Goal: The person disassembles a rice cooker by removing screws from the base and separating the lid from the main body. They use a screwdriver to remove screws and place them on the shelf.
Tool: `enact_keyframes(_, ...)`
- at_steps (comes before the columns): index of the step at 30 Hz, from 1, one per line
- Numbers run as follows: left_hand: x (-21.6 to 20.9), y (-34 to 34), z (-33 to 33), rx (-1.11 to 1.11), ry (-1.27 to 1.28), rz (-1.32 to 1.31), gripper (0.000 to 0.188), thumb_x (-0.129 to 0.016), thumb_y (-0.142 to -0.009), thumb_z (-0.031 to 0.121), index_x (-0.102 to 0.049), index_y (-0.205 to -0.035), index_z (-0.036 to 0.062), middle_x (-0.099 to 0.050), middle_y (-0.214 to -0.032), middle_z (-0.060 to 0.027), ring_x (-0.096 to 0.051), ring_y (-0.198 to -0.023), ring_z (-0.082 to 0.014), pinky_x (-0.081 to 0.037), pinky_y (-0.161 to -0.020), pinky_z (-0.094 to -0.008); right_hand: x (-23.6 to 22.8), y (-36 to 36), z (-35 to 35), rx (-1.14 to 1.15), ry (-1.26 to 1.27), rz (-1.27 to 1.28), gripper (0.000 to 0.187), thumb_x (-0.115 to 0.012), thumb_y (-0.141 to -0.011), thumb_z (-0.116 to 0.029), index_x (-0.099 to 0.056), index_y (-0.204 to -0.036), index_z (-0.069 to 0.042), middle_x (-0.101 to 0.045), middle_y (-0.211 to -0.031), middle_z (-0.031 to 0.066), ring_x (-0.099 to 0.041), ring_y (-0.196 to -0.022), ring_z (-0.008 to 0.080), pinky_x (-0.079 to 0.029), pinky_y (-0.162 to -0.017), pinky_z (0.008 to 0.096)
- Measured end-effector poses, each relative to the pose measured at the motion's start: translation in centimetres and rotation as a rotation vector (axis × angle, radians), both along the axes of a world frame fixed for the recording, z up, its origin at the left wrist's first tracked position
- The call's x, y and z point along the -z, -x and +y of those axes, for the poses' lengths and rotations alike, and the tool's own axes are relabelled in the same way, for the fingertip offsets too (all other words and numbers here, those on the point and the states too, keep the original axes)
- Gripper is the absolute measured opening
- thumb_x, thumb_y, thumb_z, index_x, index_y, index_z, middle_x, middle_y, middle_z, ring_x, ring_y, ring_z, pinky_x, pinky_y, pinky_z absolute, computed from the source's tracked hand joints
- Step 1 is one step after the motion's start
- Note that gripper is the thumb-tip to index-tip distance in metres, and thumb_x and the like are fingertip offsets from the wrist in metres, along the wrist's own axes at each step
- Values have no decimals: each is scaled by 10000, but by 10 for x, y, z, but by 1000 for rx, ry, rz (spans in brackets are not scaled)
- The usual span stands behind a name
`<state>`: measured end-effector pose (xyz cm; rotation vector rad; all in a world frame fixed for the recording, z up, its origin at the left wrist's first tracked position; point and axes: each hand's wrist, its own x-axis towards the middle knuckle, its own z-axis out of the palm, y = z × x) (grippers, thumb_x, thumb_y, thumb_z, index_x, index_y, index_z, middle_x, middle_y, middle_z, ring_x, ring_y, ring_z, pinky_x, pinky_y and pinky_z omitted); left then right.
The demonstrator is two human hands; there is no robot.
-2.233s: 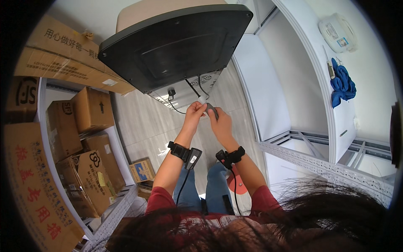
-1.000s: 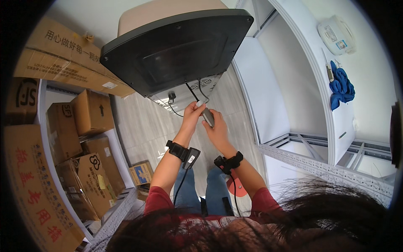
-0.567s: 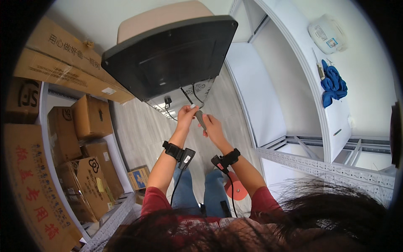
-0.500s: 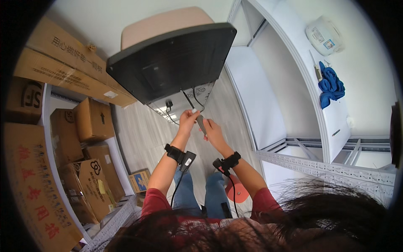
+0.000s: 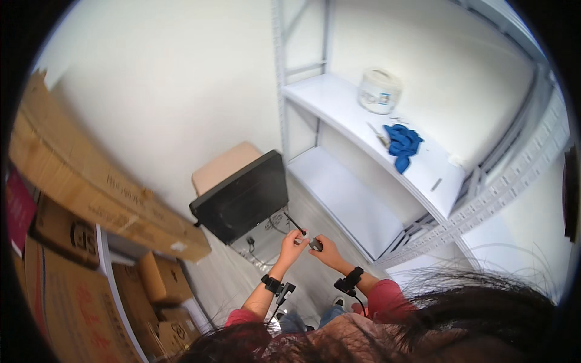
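Handling looks unfinished, the left hand (image 5: 290, 244) pinching a small whitish piece (image 5: 302, 238) beside a thin black cord (image 5: 295, 224), the right hand (image 5: 327, 250) clasping a dark-grey elongated object (image 5: 316, 245).

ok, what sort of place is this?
Likely a storeroom: boxes crowd the left side, and a rack with slotted uprights at right bears a white container and blue cloth.

From afar I see red characters (image 5: 86, 302) on the lower-left carton (image 5: 60, 293), bold black letters (image 5: 83, 235) on the box (image 5: 57, 227) beside it and blurred print (image 5: 124, 186) on the long carton (image 5: 100, 172). The label (image 5: 385, 98) on the white tub (image 5: 377, 88) is too small to read.
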<state>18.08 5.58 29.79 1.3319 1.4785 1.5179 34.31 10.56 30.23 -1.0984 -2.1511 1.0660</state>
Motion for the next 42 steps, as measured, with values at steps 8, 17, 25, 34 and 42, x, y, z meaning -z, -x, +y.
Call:
enact_keyframes(8,-62,-64,71,165,-115,377,274,-689,-815,138,-601,-1054,40,-592,-911,-95,-605,-773,-232,-476,-645,-328,-54,-84,45,206,-493,-31,445,-782,-702,-331,-606,-977,-28,-606,-898,150,-588,-800,313,-470,-702,398)
enact_keyframes(17,-89,-187,204,269,-319,501,172,-656,-834,115,-589,-964,26,-586,-971,-134,-608,-802,-320,-486,-684,-408,-106,-207,135,535,-262,-106,460,-740,-752,-437,-607,-818,-2,-627,-774,179,-602,-699,359,-465,-619,431)
enact_keyframes(25,-77,-270,285,349,-412,487,148,-640,-818,70,-558,-926,11,-565,-1007,-162,-585,-812,-381,-476,-694,-447,-95,-282,203,855,-223,-128,449,-632,-853,-414,-549,-852,28,-616,-775,230,-604,-722,407,-463,-637,463)
enact_keyframes(34,-81,-270,393,381,-456,538,606,-709,-720,58,-435,-1257,-6,-438,-1234,-243,-476,-1109,-426,-423,-925,-464,-88,-300,284,898,-160,-406,459,-626,-841,-420,-558,-901,31,-619,-871,240,-625,-780,412,-509,-680,473)
enact_keyframes(42,-101,-230,512,308,-331,729,661,-734,-737,163,-419,-1307,49,-385,-1319,-221,-407,-1192,-419,-373,-962,-513,-78,-290,349,1102,-254,-577,413,-656,-801,-383,-570,-878,14,-621,-886,195,-627,-804,372,-518,-684,460)
